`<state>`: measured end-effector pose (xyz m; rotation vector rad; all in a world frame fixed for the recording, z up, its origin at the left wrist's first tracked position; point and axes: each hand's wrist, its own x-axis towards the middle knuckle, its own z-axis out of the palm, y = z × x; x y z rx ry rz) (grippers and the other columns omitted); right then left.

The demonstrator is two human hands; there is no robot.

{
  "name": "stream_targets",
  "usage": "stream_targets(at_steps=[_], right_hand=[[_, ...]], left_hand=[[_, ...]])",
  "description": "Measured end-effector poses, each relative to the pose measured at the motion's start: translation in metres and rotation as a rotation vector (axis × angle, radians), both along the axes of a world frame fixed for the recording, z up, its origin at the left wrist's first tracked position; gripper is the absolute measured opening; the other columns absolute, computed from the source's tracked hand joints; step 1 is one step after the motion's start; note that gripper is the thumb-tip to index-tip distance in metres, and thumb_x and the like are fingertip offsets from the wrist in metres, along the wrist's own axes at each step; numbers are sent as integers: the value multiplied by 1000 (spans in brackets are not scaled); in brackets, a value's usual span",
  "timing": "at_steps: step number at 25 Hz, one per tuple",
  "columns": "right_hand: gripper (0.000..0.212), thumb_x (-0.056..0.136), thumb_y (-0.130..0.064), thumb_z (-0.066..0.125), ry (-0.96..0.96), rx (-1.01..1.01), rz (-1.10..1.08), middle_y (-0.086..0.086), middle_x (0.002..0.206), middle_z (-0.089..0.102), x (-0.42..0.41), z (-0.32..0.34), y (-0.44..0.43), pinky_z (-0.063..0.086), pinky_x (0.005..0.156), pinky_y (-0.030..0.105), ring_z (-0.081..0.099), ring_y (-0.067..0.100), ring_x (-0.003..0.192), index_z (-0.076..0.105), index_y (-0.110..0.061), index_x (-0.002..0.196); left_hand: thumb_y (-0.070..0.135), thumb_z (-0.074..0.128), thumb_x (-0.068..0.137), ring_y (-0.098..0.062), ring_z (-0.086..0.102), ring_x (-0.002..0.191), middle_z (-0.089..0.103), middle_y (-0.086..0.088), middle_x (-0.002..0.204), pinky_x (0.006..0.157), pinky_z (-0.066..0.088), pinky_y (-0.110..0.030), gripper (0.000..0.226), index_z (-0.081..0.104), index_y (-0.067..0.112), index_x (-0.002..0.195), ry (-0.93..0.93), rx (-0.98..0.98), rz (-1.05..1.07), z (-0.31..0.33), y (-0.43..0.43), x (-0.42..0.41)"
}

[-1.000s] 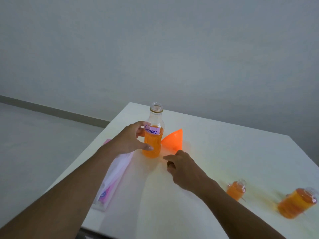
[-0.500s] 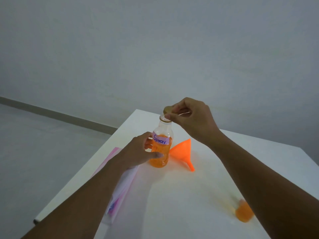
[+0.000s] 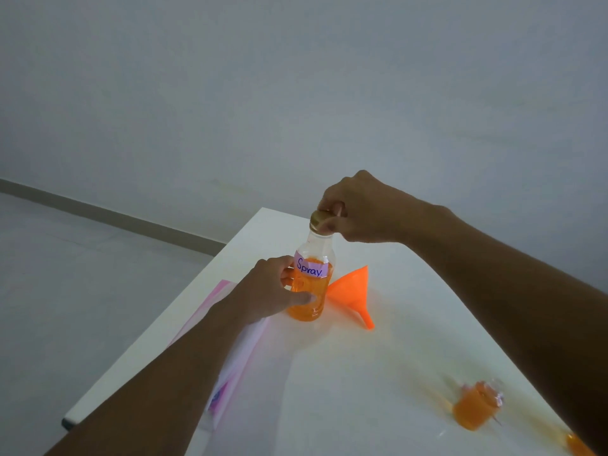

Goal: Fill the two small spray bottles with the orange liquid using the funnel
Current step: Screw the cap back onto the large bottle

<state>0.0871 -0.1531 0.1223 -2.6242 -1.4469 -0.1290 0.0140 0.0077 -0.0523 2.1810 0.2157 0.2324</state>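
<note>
Now left hand (image 3: 268, 292) grips bottle (image 3: 317, 253), right hand (image 3: 360, 209) pinches cap (image 3: 316, 218); funnel (image 3: 352, 287) at its three o'clock, white table (image 3: 378, 373), grey wall (image 3: 296, 93).

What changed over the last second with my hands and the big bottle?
The right hand rose from the table and now holds the gold cap on the mouth of the labelled bottle, open before. The left hand still grips the bottle; the funnel still lies beside it.

handwritten "Spray." on pink label (image 3: 310, 267), clear bottle (image 3: 309, 284), packet print seemingly illegible
</note>
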Motion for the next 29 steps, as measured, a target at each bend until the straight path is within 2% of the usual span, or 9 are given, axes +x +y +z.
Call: stream_targets(at_steps=[2,4,6,9,12,15,22,26,29], right_hand=[[64,86,-66,64,-78,-60,-108,8,63,63,4,-3,5,48,57,35,55,17,53,64,-4,70],[78,76,-84,55,-103,-93,-172,4,57,50,3,-4,4,40,56,35,44,18,51,51,-8,60],[66,79,-76,60,20,-44,-137,2,95,69,4,0,-2,50,74,33,62,18,80,70,-14,98],[49,92,-26,73,166,17,43,-6,137,64,5,9,-11,53,100,32,64,11,114,60,-26,140],[49,90,2,67,74,18,79,-3,124,73,7,1,-8,56,96,31,68,12,109,68,-21,133],[38,88,-11,75,14,22,54,0,113,75,10,-3,0,56,79,25,70,16,96,71,-16,125],[43,88,5,66,45,0,116,-2,118,75,9,2,4,58,90,32,68,13,106,73,-17,124],[16,93,-13,67,23,32,53,-8,97,75,7,-9,9,60,77,30,69,9,84,77,-9,105],[24,94,-24,68,-23,51,11,-15,88,74,8,-17,16,61,74,41,70,10,73,76,-2,89]], left_hand=[[56,84,53,-10,68,99,71,9,112,90,58,-36,81,60,25,125,-1,-15,0,0,0,0],[59,81,50,-10,69,97,71,9,109,89,58,-36,83,61,26,124,-2,-8,6,-1,0,0],[60,80,50,-10,69,97,71,9,108,89,58,-36,83,61,26,123,-3,-2,6,-2,1,1],[62,80,49,-10,68,100,71,8,112,90,58,-36,87,60,25,126,10,6,3,-2,1,2],[60,82,51,-10,68,100,70,8,114,89,58,-36,87,59,25,127,18,9,4,-2,1,2],[59,82,53,-11,68,100,71,8,114,89,58,-36,86,59,25,127,21,18,5,-1,1,1],[59,83,52,-12,69,97,72,9,111,89,58,-37,84,61,26,125,19,7,-3,-2,1,3],[56,83,54,-8,71,90,74,10,102,86,59,-37,73,65,26,119,3,14,-2,-3,1,3],[53,85,58,-12,70,93,72,9,107,88,59,-38,73,63,25,122,3,11,-12,-2,2,3]])
